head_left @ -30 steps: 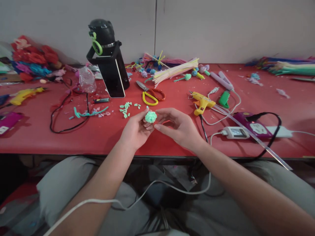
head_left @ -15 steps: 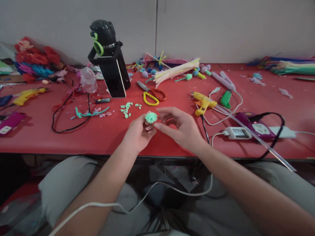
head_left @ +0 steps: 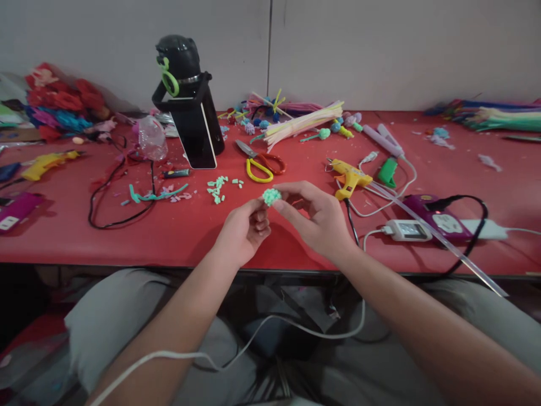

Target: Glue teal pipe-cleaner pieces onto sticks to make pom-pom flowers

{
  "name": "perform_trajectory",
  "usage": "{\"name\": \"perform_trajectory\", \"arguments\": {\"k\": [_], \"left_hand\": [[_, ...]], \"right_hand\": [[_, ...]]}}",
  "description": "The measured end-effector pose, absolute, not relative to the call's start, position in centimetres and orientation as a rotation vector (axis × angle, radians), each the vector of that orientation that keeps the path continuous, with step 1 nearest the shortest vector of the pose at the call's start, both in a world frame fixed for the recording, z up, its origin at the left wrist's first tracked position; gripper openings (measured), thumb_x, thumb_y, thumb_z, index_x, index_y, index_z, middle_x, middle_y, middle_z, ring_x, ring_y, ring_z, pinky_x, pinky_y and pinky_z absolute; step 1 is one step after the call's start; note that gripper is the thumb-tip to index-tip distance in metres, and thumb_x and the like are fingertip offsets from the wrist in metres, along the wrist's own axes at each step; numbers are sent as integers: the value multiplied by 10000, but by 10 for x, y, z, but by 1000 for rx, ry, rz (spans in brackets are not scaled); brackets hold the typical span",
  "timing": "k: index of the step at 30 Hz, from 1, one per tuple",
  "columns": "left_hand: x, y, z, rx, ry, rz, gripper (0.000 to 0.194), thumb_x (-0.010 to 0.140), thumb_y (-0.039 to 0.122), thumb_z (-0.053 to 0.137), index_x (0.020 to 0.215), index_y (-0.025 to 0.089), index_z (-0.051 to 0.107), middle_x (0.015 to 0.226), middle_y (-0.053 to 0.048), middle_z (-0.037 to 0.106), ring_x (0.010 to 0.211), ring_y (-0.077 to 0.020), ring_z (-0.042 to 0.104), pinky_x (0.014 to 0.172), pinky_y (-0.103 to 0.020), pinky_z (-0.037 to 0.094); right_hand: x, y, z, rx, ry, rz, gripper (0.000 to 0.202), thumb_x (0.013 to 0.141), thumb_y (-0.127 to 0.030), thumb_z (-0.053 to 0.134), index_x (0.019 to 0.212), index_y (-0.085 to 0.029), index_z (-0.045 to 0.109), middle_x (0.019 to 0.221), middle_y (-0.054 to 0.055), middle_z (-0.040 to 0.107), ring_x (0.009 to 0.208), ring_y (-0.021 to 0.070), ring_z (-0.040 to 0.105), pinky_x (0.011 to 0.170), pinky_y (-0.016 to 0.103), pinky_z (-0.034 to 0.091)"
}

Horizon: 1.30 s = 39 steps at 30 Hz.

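Between my two hands is a small mint-green bumpy ball [head_left: 271, 196], held just above the table's front part. My left hand [head_left: 247, 228] pinches its left side with thumb and index finger, the other fingers curled beneath. On the right side, the thumb and fingertips of my right hand [head_left: 315, 220] close on the same ball. Several short mint-green pieces [head_left: 217, 188] lie on the table left of my hands. Scissors [head_left: 262, 164] with one yellow and one red handle rest just beyond my fingers.
A yellow glue gun [head_left: 350, 176] with a long clear stick lies to the right, near a purple power strip [head_left: 443, 217] and cables. Behind stand a black bottle [head_left: 181, 62] and a black-screened device [head_left: 192, 132]. Pale pipe cleaners [head_left: 302, 124] are bundled at the back.
The green ball has shifted slightly right and up and is turned differently. My right fingers, loosely around it before, now touch it.
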<state>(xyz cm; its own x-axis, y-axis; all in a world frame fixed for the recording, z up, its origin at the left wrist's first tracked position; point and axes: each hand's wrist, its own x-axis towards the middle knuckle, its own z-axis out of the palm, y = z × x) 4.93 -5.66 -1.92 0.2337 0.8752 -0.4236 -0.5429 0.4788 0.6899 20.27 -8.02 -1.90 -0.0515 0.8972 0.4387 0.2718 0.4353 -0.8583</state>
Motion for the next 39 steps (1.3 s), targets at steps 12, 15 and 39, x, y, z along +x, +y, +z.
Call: {"name": "perform_trajectory", "arguments": {"k": [12,15,39], "left_hand": [[22,-51,-19,1961,1154,1146,270,858,206,701,1125,231,727,1092,-64,712,870,-179,644,774,-282,478],[20,-49,-22,2100,1116,1016,241,922,222,651,1144,228,744,1113,-72,743,940,-203,665,861,-303,485],[25,-48,-25,1959,938,1240,278,790,75,580,812,236,805,928,-57,788,877,-221,718,845,-306,550]], "right_hand": [[206,-80,-16,-1109,-1491,748,258,943,-454,690,1070,-231,719,1033,50,753,900,190,697,779,335,565],[205,-80,-15,-1112,-1474,785,247,944,-433,691,1071,-224,724,1044,52,755,898,185,700,763,324,565],[200,-90,-8,-1038,-1782,365,232,872,-308,787,1066,-224,690,903,37,699,798,182,633,732,325,536]]}}
